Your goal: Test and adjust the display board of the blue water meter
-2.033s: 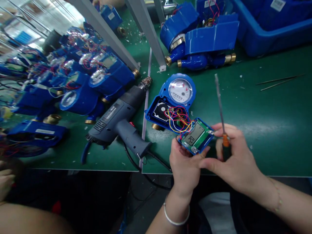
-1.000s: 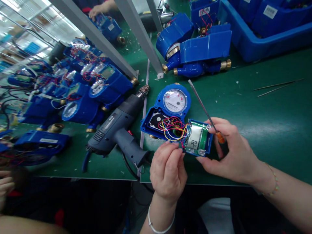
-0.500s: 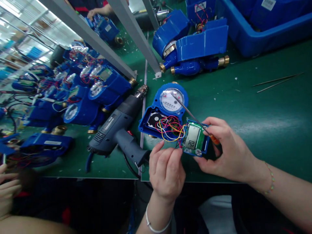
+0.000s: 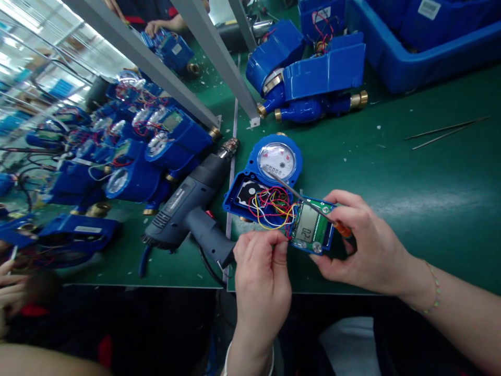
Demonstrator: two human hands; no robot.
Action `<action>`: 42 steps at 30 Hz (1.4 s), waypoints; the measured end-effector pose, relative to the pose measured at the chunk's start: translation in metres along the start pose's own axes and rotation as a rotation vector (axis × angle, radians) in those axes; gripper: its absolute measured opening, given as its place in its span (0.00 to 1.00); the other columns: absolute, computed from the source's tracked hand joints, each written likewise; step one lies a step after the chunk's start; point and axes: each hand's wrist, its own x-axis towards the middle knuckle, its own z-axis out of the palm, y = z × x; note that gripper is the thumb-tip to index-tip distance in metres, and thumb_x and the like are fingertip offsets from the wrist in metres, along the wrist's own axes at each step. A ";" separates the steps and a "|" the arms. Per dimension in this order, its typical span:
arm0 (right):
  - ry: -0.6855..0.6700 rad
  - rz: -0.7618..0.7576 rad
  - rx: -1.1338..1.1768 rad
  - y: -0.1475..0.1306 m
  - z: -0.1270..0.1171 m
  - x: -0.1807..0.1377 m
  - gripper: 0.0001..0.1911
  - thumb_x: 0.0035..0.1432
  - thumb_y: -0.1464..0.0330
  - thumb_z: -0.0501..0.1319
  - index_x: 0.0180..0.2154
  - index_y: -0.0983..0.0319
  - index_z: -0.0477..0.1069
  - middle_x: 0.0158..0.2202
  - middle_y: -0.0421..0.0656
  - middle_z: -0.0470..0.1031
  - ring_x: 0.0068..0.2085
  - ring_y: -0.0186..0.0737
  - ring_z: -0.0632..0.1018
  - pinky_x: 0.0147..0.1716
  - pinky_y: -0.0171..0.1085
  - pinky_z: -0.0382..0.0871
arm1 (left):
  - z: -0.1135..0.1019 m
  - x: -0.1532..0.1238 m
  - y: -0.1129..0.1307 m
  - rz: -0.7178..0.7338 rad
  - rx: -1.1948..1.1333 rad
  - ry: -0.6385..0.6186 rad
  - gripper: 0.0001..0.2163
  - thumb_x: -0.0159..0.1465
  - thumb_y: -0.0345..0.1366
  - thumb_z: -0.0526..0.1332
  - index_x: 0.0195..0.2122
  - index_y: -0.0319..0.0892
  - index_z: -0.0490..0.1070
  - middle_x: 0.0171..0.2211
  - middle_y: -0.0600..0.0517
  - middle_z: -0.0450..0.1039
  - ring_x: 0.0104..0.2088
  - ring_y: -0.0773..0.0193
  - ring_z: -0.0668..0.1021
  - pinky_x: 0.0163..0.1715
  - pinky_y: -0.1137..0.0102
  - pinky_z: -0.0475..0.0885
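A green table (image 4: 410,172) fills the scene, with a blue bin (image 4: 422,47) at its far right corner bearing white labels too small to read. Rows of blue meters (image 4: 129,151) crowd the far left, and 2 more meters (image 4: 309,73) lie far centre, one with a white label that cannot be read. A grey heat gun (image 4: 188,203) lies left of centre; the plate on its body is too blurred to read. 2 thin metal rods (image 4: 446,133) rest well apart on the right.

Near the table's front edge sits an open blue meter (image 4: 270,177), its round dial showing small red and black marks that are illegible, with coloured wires (image 4: 272,206) running to a display board (image 4: 311,227) just right of it. The board's screen shows digits that look like "20".

The right hand (image 4: 364,245) grips the board's right edge and also holds a screwdriver (image 4: 309,201) with an orange handle, its shaft lying across the board toward the dial. The left hand (image 4: 260,282) is loosely closed, fingertips pinching at the wires by the board's left edge.
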 end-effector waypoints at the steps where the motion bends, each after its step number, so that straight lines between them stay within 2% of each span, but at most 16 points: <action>1: 0.004 -0.002 -0.003 0.000 0.000 0.000 0.30 0.44 0.70 0.66 0.47 0.62 0.54 0.50 0.56 0.62 0.43 0.46 0.74 0.24 0.36 0.74 | -0.001 0.001 0.000 -0.007 -0.005 -0.013 0.03 0.64 0.28 0.56 0.36 0.43 0.66 0.33 0.53 0.69 0.37 0.64 0.70 0.39 0.66 0.67; 3: 0.012 0.001 0.003 0.001 -0.001 0.001 0.30 0.44 0.69 0.66 0.47 0.62 0.54 0.50 0.55 0.62 0.44 0.46 0.73 0.26 0.36 0.75 | -0.002 0.002 -0.002 0.037 -0.008 -0.022 0.04 0.63 0.27 0.56 0.37 0.43 0.66 0.33 0.53 0.70 0.37 0.64 0.71 0.43 0.65 0.68; 7: 0.016 0.026 0.034 0.002 -0.002 0.001 0.30 0.44 0.70 0.66 0.47 0.61 0.53 0.50 0.54 0.62 0.47 0.45 0.72 0.31 0.37 0.75 | -0.005 0.004 -0.004 0.229 0.068 0.027 0.10 0.59 0.25 0.61 0.41 0.44 0.70 0.33 0.54 0.73 0.35 0.65 0.73 0.54 0.55 0.64; 12: 0.016 0.017 0.022 0.002 -0.001 -0.001 0.32 0.43 0.69 0.67 0.48 0.60 0.53 0.50 0.54 0.62 0.48 0.46 0.71 0.31 0.38 0.75 | -0.011 0.005 -0.002 0.429 0.321 0.092 0.14 0.54 0.24 0.65 0.41 0.42 0.72 0.31 0.55 0.76 0.34 0.64 0.74 0.56 0.50 0.59; 16: 0.048 -0.017 0.052 0.001 0.000 -0.002 0.34 0.43 0.70 0.66 0.49 0.62 0.51 0.50 0.56 0.61 0.50 0.47 0.70 0.33 0.37 0.74 | -0.007 0.008 -0.003 0.452 0.337 0.182 0.11 0.53 0.23 0.65 0.37 0.41 0.72 0.29 0.55 0.76 0.33 0.63 0.74 0.57 0.48 0.56; 24: 0.049 0.004 0.127 0.002 0.003 -0.003 0.35 0.44 0.72 0.66 0.49 0.60 0.48 0.51 0.56 0.59 0.50 0.46 0.71 0.31 0.35 0.75 | -0.001 0.005 -0.001 0.218 0.133 0.163 0.05 0.58 0.26 0.61 0.33 0.43 0.70 0.28 0.55 0.74 0.34 0.63 0.73 0.54 0.52 0.58; 30: 0.054 0.012 0.108 -0.001 0.003 -0.004 0.34 0.43 0.72 0.66 0.48 0.59 0.49 0.51 0.55 0.61 0.47 0.45 0.73 0.31 0.36 0.75 | -0.005 0.009 -0.003 0.067 0.012 0.058 0.03 0.61 0.29 0.60 0.32 0.44 0.69 0.29 0.55 0.73 0.34 0.63 0.73 0.46 0.60 0.62; 33: 0.063 0.031 0.111 -0.002 0.003 -0.003 0.33 0.43 0.72 0.66 0.47 0.60 0.49 0.50 0.55 0.61 0.46 0.45 0.74 0.31 0.35 0.75 | -0.002 0.008 -0.007 0.014 -0.036 0.020 0.02 0.61 0.30 0.60 0.33 0.44 0.70 0.30 0.55 0.72 0.35 0.63 0.73 0.45 0.61 0.63; 35: 0.070 0.077 0.128 -0.002 0.003 -0.002 0.33 0.43 0.72 0.66 0.47 0.59 0.50 0.51 0.54 0.61 0.44 0.44 0.75 0.29 0.34 0.75 | 0.005 0.003 -0.006 -0.045 -0.099 0.068 0.03 0.61 0.31 0.61 0.35 0.45 0.71 0.33 0.54 0.71 0.38 0.64 0.73 0.45 0.63 0.64; 36: 0.077 0.107 0.151 -0.002 0.003 -0.002 0.34 0.43 0.71 0.67 0.47 0.59 0.50 0.52 0.54 0.61 0.41 0.42 0.76 0.26 0.33 0.74 | 0.009 -0.001 -0.004 -0.086 -0.150 0.141 0.04 0.60 0.31 0.62 0.37 0.45 0.71 0.36 0.53 0.70 0.40 0.64 0.73 0.45 0.64 0.65; 39: 0.081 0.224 0.274 -0.002 0.002 -0.002 0.35 0.43 0.69 0.68 0.48 0.57 0.49 0.53 0.52 0.61 0.32 0.34 0.76 0.18 0.29 0.68 | 0.024 -0.019 0.007 -0.271 -0.525 0.421 0.11 0.59 0.34 0.63 0.43 0.45 0.68 0.42 0.51 0.66 0.43 0.66 0.72 0.46 0.68 0.69; 40: 0.083 0.262 0.314 -0.002 0.002 -0.002 0.35 0.43 0.69 0.68 0.48 0.56 0.49 0.53 0.51 0.61 0.33 0.34 0.76 0.18 0.29 0.69 | 0.028 -0.024 0.011 -0.356 -0.726 0.445 0.12 0.60 0.37 0.62 0.45 0.46 0.67 0.43 0.50 0.65 0.43 0.66 0.72 0.46 0.68 0.70; 41: 0.087 0.290 0.341 -0.003 0.001 -0.002 0.35 0.42 0.69 0.69 0.48 0.56 0.50 0.53 0.51 0.61 0.36 0.37 0.76 0.20 0.29 0.70 | 0.032 -0.028 0.015 -0.448 -0.946 0.400 0.13 0.61 0.40 0.61 0.46 0.46 0.65 0.44 0.49 0.66 0.43 0.65 0.73 0.47 0.66 0.71; 42: 0.095 0.309 0.355 -0.004 0.001 -0.002 0.35 0.42 0.68 0.69 0.48 0.56 0.50 0.53 0.50 0.62 0.41 0.40 0.76 0.23 0.29 0.71 | 0.035 -0.029 0.018 -0.535 -1.154 0.301 0.14 0.62 0.44 0.59 0.46 0.46 0.65 0.45 0.48 0.67 0.45 0.63 0.74 0.48 0.64 0.71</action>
